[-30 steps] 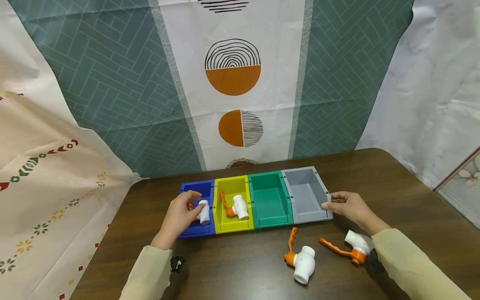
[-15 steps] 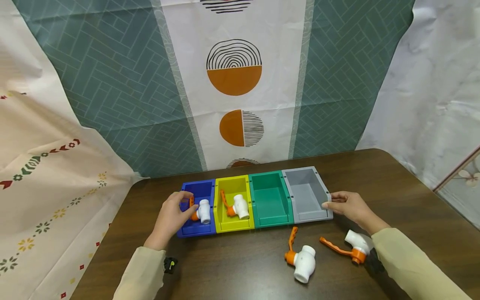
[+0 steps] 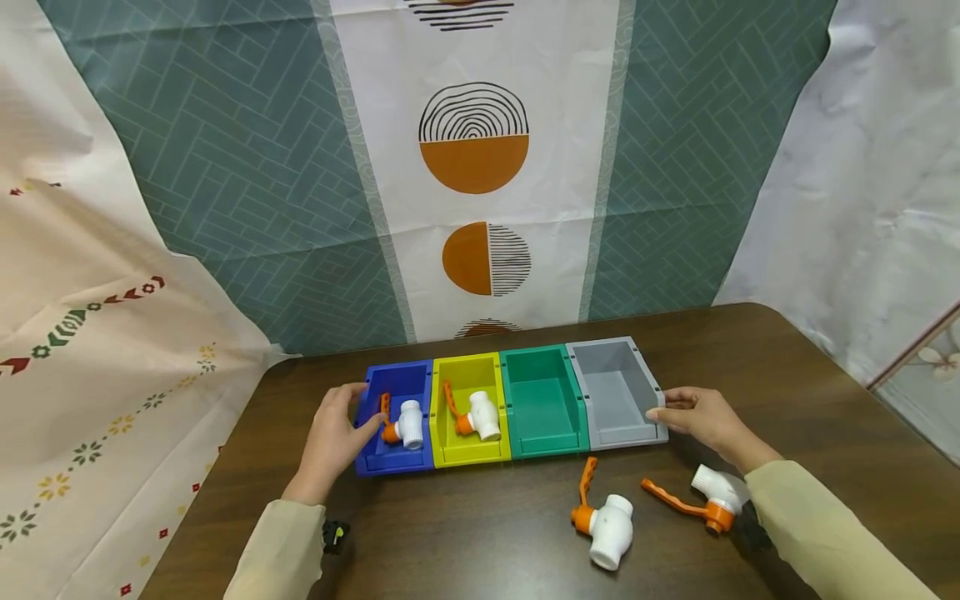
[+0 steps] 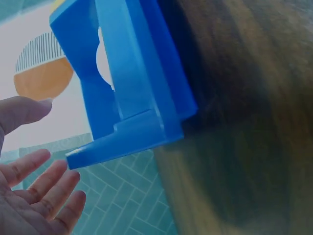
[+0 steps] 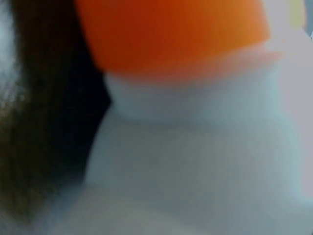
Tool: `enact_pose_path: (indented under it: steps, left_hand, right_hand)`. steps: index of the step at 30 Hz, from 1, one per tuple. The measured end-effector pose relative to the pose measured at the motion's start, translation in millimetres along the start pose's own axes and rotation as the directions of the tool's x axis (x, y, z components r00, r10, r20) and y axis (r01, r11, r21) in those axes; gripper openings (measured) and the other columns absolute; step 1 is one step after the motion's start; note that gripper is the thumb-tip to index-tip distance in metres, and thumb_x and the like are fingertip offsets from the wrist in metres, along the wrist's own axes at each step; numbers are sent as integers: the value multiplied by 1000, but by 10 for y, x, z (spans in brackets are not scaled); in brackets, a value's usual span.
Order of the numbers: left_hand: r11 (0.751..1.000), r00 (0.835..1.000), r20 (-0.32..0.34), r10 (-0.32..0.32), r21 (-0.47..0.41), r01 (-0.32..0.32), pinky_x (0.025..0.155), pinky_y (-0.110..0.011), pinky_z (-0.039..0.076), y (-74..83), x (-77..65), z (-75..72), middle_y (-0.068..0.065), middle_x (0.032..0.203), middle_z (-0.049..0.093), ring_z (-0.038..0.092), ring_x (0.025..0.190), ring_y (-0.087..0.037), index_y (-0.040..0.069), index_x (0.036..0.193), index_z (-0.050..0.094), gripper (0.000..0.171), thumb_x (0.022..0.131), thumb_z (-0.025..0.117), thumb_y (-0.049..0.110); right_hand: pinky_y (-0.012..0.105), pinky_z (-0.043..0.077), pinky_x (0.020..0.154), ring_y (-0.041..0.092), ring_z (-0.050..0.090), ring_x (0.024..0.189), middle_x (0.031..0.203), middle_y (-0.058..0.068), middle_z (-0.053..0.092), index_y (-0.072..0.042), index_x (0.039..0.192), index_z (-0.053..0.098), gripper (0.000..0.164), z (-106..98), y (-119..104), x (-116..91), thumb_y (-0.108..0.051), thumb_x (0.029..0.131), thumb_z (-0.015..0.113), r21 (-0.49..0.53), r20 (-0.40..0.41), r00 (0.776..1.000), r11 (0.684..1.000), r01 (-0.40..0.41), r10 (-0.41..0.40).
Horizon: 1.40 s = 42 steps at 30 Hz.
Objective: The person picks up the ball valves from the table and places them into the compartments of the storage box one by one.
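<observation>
My left hand (image 3: 332, 435) is at the left wall of the blue bin (image 3: 375, 465), its thumb over the bin and its fingers along the outer side. In the left wrist view thumb and fingers are spread apart beside the blue wall. Inside the blue bin lies a white ball valve (image 3: 410, 424) with an orange handle. A second ball valve (image 3: 483, 415) lies in the yellow bin (image 3: 471, 457). My right hand (image 3: 705, 421) pinches the right wall of the grey bin (image 3: 621, 435), thumb on the inner side. The right wrist view is filled by a blurred white and orange valve (image 5: 195, 147).
The green bin (image 3: 542, 400) sits between the yellow and grey ones, all joined in a row. On the brown table (image 3: 450, 533) in front lie a ball valve (image 3: 611, 533) and another ball valve (image 3: 718, 492) close to my right sleeve. A patterned cloth (image 3: 480, 192) hangs behind.
My left hand has drawn back leftward from the ball valve in the blue bin to the bin's left wall, uncovering the valve. The right hand has stayed at the grey bin.
</observation>
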<state>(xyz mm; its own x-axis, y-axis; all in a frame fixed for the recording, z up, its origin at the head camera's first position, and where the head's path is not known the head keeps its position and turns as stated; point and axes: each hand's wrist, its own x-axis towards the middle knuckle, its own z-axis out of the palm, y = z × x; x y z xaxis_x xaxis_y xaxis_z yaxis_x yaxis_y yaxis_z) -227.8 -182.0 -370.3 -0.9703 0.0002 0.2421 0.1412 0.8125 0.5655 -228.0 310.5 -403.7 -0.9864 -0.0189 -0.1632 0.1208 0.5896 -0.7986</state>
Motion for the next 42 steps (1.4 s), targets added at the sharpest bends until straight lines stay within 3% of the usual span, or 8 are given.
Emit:
enact_pose_path:
  steps: [6,15,25,38,42]
  left_hand:
    - [999,999,10,-45,-9,45,102,-56,40,-80,-13,27,-27,134,42,44,122,-41,-5,135,42,61,85,70,16]
    - [994,991,86,-103,-14,104,107,-59,30,-166,-40,39,-31,148,25,29,134,-48,-7,146,22,78,86,67,18]
    - [993,990,119,-75,-85,85,109,-57,26,-269,-53,144,-35,148,23,29,134,-49,-13,145,15,72,91,58,9]
    - [983,982,155,-109,-131,130,107,-58,28,-292,-69,226,-35,147,26,34,131,-50,-11,145,16,62,94,49,3]
    - [983,984,153,-96,-140,118,106,-58,29,-300,-68,246,-36,146,27,35,131,-50,-12,145,15,60,95,46,1]
  right_hand:
    - [38,57,80,22,66,91,117,31,59,17,129,45,75,7,4,5,-36,82,73,12,0,1000,1000,0,0]
    - [37,57,80,21,65,92,117,31,58,17,128,45,74,16,-24,-4,-33,83,73,25,3,1000,1000,2,-2]
    - [40,55,84,24,66,96,120,32,57,16,130,44,77,19,-42,-22,-36,82,73,31,12,1000,999,-19,19]
    - [39,55,84,23,66,96,119,31,58,16,130,44,75,29,-15,-22,-35,83,72,40,10,1000,999,-8,8]
    - [37,56,82,23,67,94,117,31,59,17,128,45,70,29,-13,-21,-31,84,72,52,4,1000,999,3,-3]
